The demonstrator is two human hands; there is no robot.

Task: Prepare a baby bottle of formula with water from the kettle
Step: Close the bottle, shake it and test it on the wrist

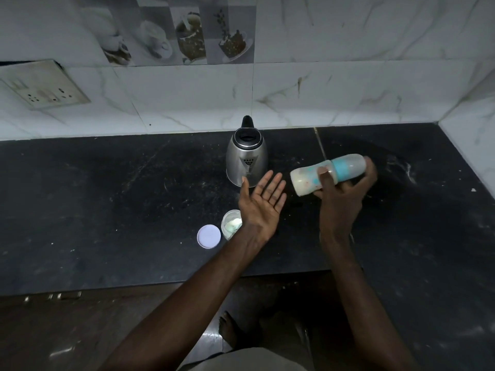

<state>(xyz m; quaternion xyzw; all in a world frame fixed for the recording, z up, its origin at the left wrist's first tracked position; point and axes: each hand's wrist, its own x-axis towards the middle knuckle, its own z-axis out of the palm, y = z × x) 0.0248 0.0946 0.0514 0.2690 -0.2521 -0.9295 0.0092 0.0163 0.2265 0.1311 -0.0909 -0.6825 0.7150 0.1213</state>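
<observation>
Right of the kettle (247, 156), the right hand (344, 200) grips the baby bottle (347, 169) sideways. The left hand (263, 203), before the kettle, lies flat, palm up. Likely mixing: keep the cap end pinned while shaking.

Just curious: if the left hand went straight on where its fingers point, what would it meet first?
Likely the kettle; depth is unclear, so the left hand might slip past beside it.

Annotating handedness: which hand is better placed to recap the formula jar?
Left, probably. The left hand is open and holds nothing, and the formula jar and its lid lie right beside its wrist. The right hand grips the baby bottle.
</observation>
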